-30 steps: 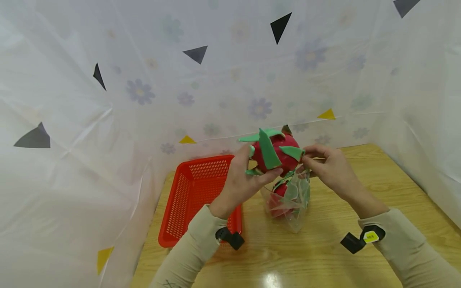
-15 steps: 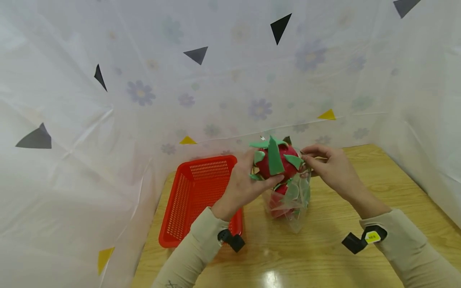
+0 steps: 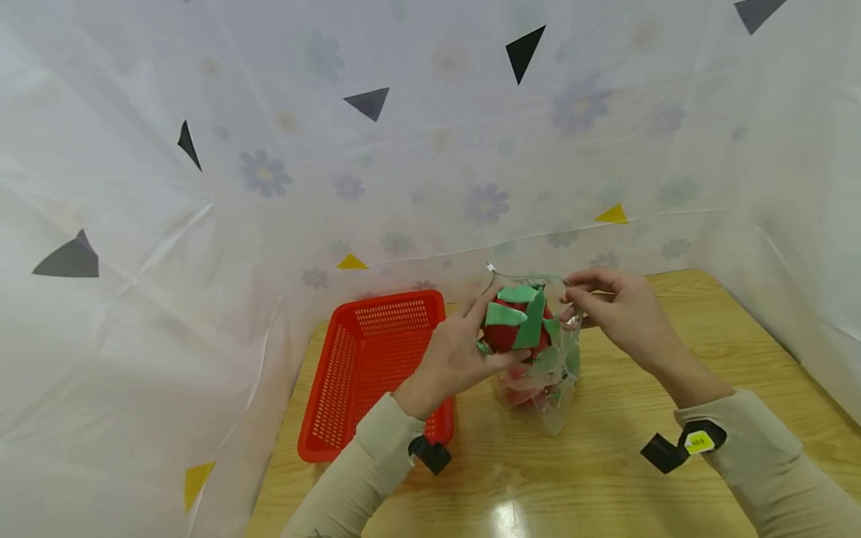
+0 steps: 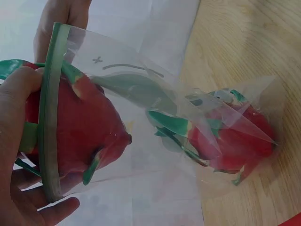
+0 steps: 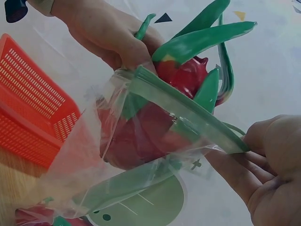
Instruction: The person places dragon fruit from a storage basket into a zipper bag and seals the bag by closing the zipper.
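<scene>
My left hand (image 3: 454, 355) grips a red dragon fruit (image 3: 504, 336) with green leaf-like scales. The fruit is partly inside the mouth of a clear zip bag (image 4: 141, 179) that has a green zip strip. A second dragon fruit (image 4: 235, 136) lies at the bottom of the bag, near the table. My right hand (image 3: 622, 317) pinches the bag's rim at its right side, which the right wrist view (image 5: 277, 160) shows close up at the strip's end. In the left wrist view, fingers of the left hand (image 4: 14, 141) curl round the fruit at the bag's opening.
A red plastic basket (image 3: 377, 359) with perforated walls stands to the left of the bag on the wooden table (image 3: 605, 463). White sheeting (image 3: 417, 149) with flower prints and stuck-on triangles hangs behind the table and at both sides.
My left hand has lowered the dragon fruit from above the bag down into its mouth, and the fruit has turned a little. My right hand stays at the bag's rim.
</scene>
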### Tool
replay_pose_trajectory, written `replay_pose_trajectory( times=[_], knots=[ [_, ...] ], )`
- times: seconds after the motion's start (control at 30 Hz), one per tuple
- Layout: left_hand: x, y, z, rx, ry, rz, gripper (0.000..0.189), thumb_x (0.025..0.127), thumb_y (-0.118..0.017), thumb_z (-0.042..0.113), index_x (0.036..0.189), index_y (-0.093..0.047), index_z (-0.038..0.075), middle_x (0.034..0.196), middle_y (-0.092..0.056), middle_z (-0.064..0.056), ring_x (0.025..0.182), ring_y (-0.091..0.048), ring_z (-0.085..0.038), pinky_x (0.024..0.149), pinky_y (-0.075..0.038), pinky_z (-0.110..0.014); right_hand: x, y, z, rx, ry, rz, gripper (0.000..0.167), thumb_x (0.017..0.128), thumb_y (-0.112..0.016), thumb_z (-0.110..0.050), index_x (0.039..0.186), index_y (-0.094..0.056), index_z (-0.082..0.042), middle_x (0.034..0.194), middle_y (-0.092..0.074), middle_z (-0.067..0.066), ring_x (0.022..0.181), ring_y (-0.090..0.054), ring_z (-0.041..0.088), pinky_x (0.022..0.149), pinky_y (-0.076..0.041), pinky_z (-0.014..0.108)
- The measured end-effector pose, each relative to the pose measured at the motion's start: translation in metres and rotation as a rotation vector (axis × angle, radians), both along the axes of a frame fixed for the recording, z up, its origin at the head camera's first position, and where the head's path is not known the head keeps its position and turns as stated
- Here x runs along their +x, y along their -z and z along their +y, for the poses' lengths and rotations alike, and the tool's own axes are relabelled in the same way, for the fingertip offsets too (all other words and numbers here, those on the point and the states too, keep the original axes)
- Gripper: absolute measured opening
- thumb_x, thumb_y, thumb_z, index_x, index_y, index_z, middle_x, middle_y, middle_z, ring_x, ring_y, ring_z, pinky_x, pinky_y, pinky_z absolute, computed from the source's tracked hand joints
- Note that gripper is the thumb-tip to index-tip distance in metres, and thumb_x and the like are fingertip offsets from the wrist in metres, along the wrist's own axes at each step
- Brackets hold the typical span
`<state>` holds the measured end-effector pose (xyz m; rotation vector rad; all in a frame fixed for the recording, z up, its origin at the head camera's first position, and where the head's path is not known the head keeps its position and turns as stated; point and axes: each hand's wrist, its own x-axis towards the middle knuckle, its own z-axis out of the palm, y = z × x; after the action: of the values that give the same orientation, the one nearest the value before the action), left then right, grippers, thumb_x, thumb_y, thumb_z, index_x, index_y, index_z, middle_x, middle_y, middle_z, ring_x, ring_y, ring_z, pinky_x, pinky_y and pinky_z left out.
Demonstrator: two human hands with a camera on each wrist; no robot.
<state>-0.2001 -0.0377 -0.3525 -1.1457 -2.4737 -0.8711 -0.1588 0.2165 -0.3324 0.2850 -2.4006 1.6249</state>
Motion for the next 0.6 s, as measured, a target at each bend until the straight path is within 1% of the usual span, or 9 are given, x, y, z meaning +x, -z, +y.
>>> replay_pose_trajectory(
  times=[0.07,0.17,0.23,0.3,0.43,0.6],
  knots=[
    [0.0,0.002,0.0,-0.031,-0.002,-0.015,0.096,0.081,-0.079,0.046,0.157,-0.026,0.022,0.147,-0.046,-0.002,0.1,-0.069,-0.015,0.077,-0.058,-0.021,0.0,0.0,0.0,0.01,0.01,0.005,0.031,0.101,-0.057,-0.021,0.124,-0.061,0.0,0.102,-0.072,0.012,0.08,-0.072,0.007,0.069,-0.061,0.03],
    [-0.002,0.006,0.002,-0.073,0.014,-0.067,0.092,0.082,-0.077,0.049,0.155,-0.026,0.028,0.138,-0.052,-0.002,0.099,-0.069,-0.013,0.076,-0.057,-0.018,0.001,0.0,0.0,0.027,0.015,0.021,0.03,0.101,-0.057,-0.019,0.124,-0.062,-0.001,0.102,-0.072,0.009,0.081,-0.071,0.004,0.069,-0.061,0.027],
    [-0.002,0.008,0.003,-0.107,0.021,-0.1,0.086,0.083,-0.076,0.05,0.152,-0.029,0.031,0.134,-0.054,-0.002,0.1,-0.068,-0.013,0.077,-0.057,-0.018,0.001,0.0,-0.001,0.021,0.008,0.024,0.028,0.101,-0.057,-0.018,0.123,-0.062,-0.001,0.1,-0.072,0.005,0.08,-0.072,0.005,0.069,-0.061,0.027],
    [-0.003,0.011,0.003,-0.143,0.017,-0.133,0.082,0.083,-0.075,0.049,0.15,-0.03,0.034,0.131,-0.055,0.0,0.1,-0.067,-0.012,0.078,-0.057,-0.019,0.0,0.001,-0.002,0.017,0.005,0.022,0.026,0.101,-0.057,-0.017,0.121,-0.062,-0.002,0.098,-0.071,0.005,0.078,-0.072,0.007,0.069,-0.061,0.027],
    [-0.003,0.015,0.005,-0.193,-0.001,-0.184,0.079,0.083,-0.076,0.046,0.148,-0.032,0.034,0.129,-0.056,0.001,0.102,-0.065,-0.011,0.079,-0.057,-0.02,0.0,0.002,-0.004,0.013,-0.016,0.028,0.025,0.101,-0.057,-0.016,0.121,-0.063,-0.001,0.096,-0.071,0.007,0.077,-0.072,0.01,0.069,-0.061,0.028],
    [-0.004,0.018,0.007,-0.254,-0.043,-0.232,0.08,0.084,-0.074,0.047,0.15,-0.033,0.031,0.132,-0.056,0.001,0.109,-0.063,-0.013,0.083,-0.057,-0.025,-0.001,0.001,-0.006,0.024,-0.022,0.048,0.025,0.1,-0.059,-0.015,0.12,-0.063,-0.001,0.093,-0.069,-0.001,0.075,-0.072,0.009,0.067,-0.06,0.028]
  ],
)
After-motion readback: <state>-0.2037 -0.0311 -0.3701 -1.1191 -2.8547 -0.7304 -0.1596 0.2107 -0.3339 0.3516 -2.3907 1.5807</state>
